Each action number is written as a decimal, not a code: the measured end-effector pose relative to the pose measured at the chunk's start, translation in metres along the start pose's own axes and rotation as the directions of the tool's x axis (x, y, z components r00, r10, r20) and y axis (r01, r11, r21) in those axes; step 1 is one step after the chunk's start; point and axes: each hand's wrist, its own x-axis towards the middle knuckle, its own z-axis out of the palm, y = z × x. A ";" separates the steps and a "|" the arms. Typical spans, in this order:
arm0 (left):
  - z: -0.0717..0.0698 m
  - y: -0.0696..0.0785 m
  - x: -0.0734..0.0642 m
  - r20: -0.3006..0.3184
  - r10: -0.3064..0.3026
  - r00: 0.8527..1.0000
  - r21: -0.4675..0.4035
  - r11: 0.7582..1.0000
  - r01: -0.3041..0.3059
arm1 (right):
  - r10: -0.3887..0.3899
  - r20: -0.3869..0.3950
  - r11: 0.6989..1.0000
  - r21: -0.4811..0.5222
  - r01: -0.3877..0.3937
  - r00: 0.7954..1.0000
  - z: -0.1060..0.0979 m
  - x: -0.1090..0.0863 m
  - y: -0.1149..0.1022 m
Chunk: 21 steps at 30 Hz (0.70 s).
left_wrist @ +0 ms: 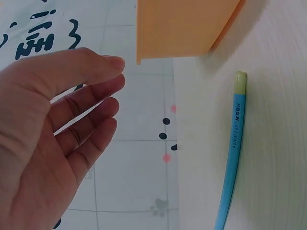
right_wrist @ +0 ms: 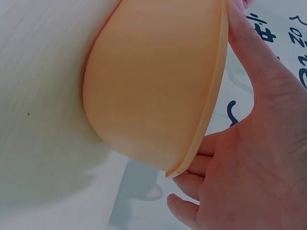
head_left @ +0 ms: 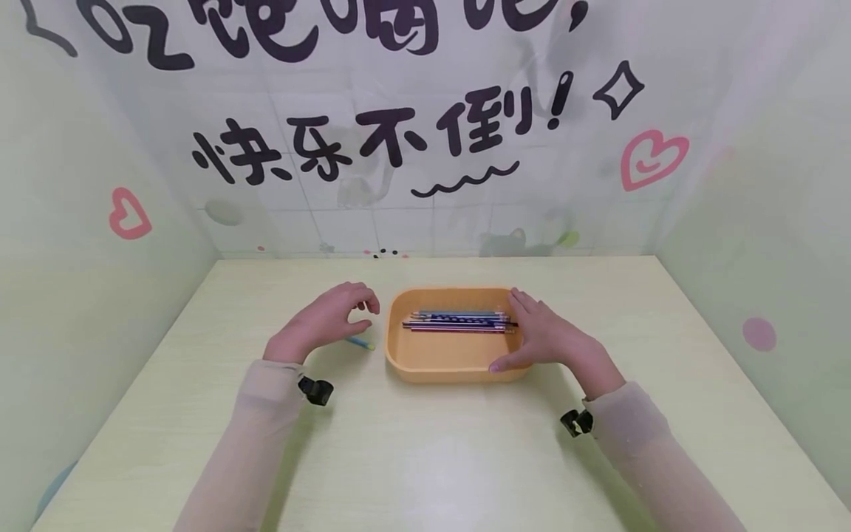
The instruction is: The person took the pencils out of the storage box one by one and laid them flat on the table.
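Observation:
My left hand (head_left: 329, 318) hovers left of an orange plastic bin (head_left: 452, 375), its fingers loosely bent with nothing between them. Below it on the table lies a blue pencil (left_wrist: 234, 139) with a yellow-green end and small printed lettering, partly hidden by the hand in the head view. Several thin pencils (head_left: 459, 321), mostly blue and dark with some reddish, lie side by side in the bin. My right hand (head_left: 548, 329) rests over the bin's right end, thumb at the near rim and fingers spread toward the far corner. In the right wrist view its fingertips pass behind the rim.
The pale wooden table (head_left: 425, 443) meets a white back wall with large dark lettering (head_left: 399, 137). Light side walls stand left and right, with pink hearts on the sheeting. A dark wrist camera (head_left: 315, 391) is strapped at the left cuff, another (head_left: 577, 423) at the right.

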 end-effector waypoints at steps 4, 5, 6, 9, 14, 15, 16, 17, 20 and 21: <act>0.000 0.005 0.002 -0.005 0.016 1.000 -0.022 1.000 -0.017 | 0.010 0.002 1.000 -0.005 -0.010 1.000 0.001 -0.001 -0.001; 0.001 0.007 0.003 -0.007 0.019 1.000 -0.028 0.999 -0.019 | 0.011 0.003 1.000 -0.005 -0.011 1.000 0.001 -0.002 -0.001; 0.001 0.008 0.004 -0.010 0.023 1.000 -0.034 0.999 -0.023 | 0.012 0.004 1.000 -0.003 -0.012 1.000 0.001 -0.002 -0.001; 0.001 0.012 0.007 -0.015 0.026 1.000 -0.058 0.998 -0.026 | 0.011 0.006 1.000 0.001 -0.011 1.000 0.000 -0.001 -0.001; 0.004 0.018 0.013 0.007 0.021 1.000 -0.123 0.992 -0.020 | 0.008 0.008 1.000 0.004 -0.008 1.000 0.001 0.000 0.000; 0.005 0.019 0.015 0.012 0.021 1.000 -0.135 0.991 -0.019 | 0.008 0.009 1.000 0.004 -0.008 1.000 0.001 0.000 0.000; 0.006 0.020 0.016 0.016 0.022 1.000 -0.141 0.990 -0.020 | 0.007 0.008 1.000 0.004 -0.007 1.000 0.001 0.000 0.000; 0.007 0.021 0.017 0.020 0.023 1.000 -0.144 0.989 -0.020 | 0.006 0.008 1.000 0.005 -0.006 1.000 0.001 0.000 0.001; 0.009 0.023 0.021 0.029 0.030 0.999 -0.153 0.988 -0.025 | 0.004 0.008 1.000 0.006 -0.004 1.000 0.002 0.001 0.002; 0.010 0.024 0.022 0.033 0.032 0.999 -0.159 0.987 -0.027 | 0.004 0.007 1.000 0.007 -0.004 1.000 0.002 0.001 0.002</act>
